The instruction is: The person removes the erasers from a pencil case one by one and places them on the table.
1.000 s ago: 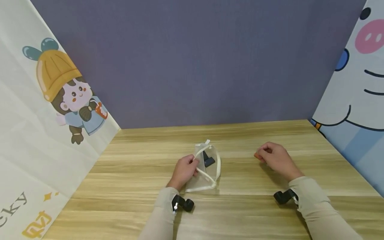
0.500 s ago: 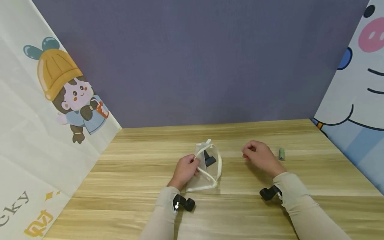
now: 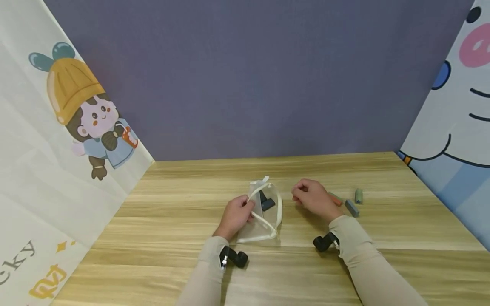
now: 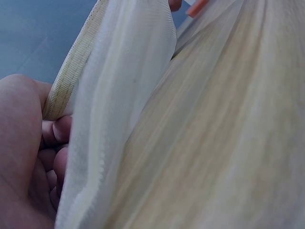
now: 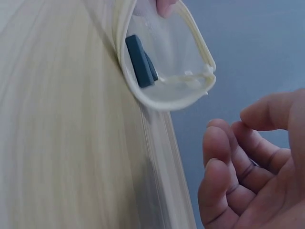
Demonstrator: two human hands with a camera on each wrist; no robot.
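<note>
One bag [image 3: 254,232] stands on the bench [image 3: 160,255], with two dark blocks [image 3: 268,205] inside. Right of it lie one green block [image 3: 358,196], one grey block [image 3: 351,208] and one orange block [image 3: 337,200]; a greenish edge runs along the orange one, and whether it is a separate piece I cannot tell.

The left hand [image 3: 234,216] grips the bag's rim on its left side. The right hand [image 3: 313,199], fingers loosely bent and holding nothing, is just right of the bag, apart from it; the orange block lies behind its wrist, partly hidden.

Half a second ago the right hand was farther right, and only the green block showed beyond it.
</note>
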